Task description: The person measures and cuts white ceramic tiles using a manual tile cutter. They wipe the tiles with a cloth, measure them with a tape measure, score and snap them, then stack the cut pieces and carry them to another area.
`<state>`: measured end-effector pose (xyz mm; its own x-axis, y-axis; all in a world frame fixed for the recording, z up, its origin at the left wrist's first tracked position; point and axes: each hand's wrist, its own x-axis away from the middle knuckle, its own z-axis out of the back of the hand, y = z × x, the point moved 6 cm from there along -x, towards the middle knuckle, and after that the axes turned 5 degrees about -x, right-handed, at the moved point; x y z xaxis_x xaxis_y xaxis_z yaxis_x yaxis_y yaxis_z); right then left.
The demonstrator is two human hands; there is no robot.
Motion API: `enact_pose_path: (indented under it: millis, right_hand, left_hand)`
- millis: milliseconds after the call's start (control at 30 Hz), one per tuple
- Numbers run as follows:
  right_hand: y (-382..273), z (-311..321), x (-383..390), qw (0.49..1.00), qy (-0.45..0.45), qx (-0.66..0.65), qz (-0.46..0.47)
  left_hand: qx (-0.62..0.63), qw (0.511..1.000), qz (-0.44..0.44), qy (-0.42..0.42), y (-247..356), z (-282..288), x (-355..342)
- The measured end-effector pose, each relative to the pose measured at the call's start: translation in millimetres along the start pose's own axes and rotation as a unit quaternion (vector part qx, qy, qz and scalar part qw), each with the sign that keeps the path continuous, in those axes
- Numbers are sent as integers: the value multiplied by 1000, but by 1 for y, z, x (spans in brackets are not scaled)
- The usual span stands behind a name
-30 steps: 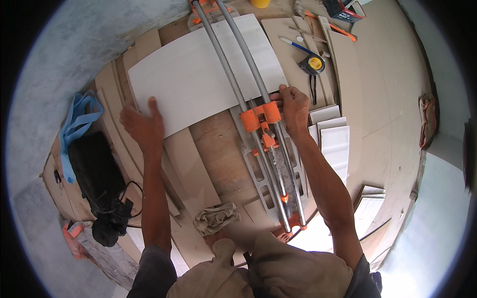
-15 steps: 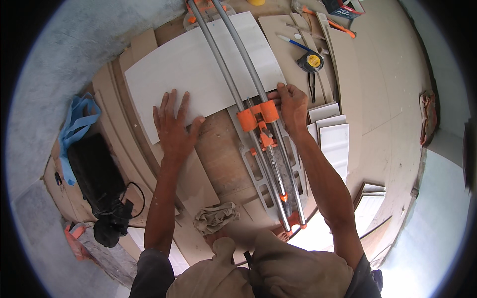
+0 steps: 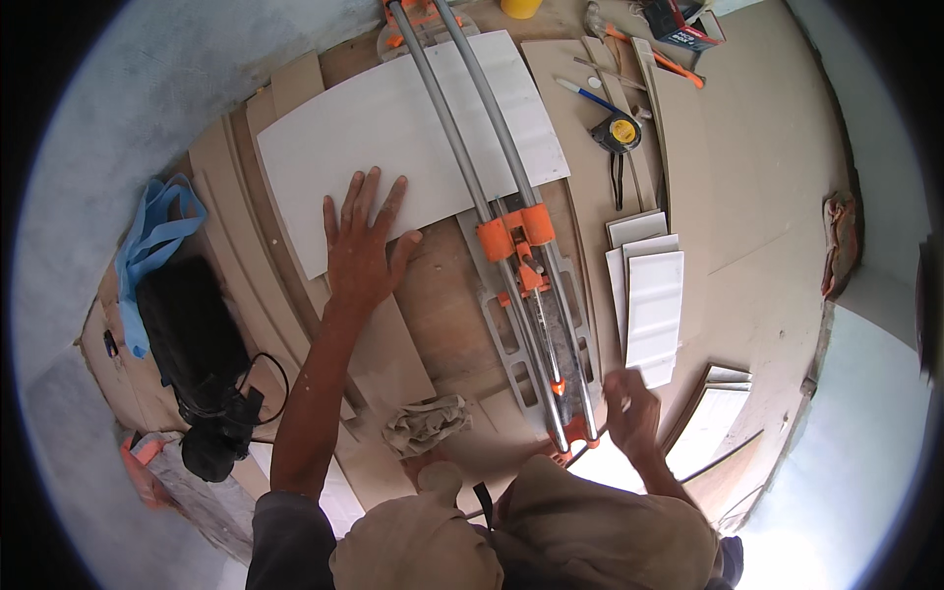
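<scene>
My left hand (image 3: 366,246) lies open, fingers spread, on the lower left part of a large white tile (image 3: 344,138) under the steel rails of a tile cutter (image 3: 438,108). The cutter's orange carriage (image 3: 497,238) sits just below the tile's near edge. My right hand (image 3: 632,403) is low at the right, beside the near end of the rails, its curled fingers smeared by motion; whether it holds or touches anything is unclear. Just above it is a stack of cut white tile pieces (image 3: 654,315). A crumpled rag (image 3: 425,425) lies left of the cutter's near end.
At the left lie a black bag (image 3: 192,334) and a blue strap (image 3: 147,236). Right of the tile are a tape measure (image 3: 615,133), a pen (image 3: 585,91) and tan strips (image 3: 657,128). A hammer (image 3: 600,22), box (image 3: 683,25) and yellow container (image 3: 516,8) sit at the back.
My left hand has moved right from the tile's left edge and spread onto its surface. My right hand has let go of the tile's right corner and moved down toward me.
</scene>
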<state>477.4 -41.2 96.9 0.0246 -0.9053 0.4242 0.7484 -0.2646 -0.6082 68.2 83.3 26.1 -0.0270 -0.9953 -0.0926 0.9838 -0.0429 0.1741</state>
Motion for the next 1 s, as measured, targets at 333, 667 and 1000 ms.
enact_pose_path:
  millis: [333, 667, 1000]
  right_hand:
    - [38, -40, 102, 986, -62, 88, -129]
    - [-16, -25, 88, 982, 13, 181, 49]
    - [-15, -44, 81, 996, -60, -24, -58]
  left_hand:
    - [21, 1000, 7, 1, 2, 1, -6]
    - [30, 1000, 5, 8, 1, 0, -8]
    - [17, 1000, 0, 26, -3, -9, -2]
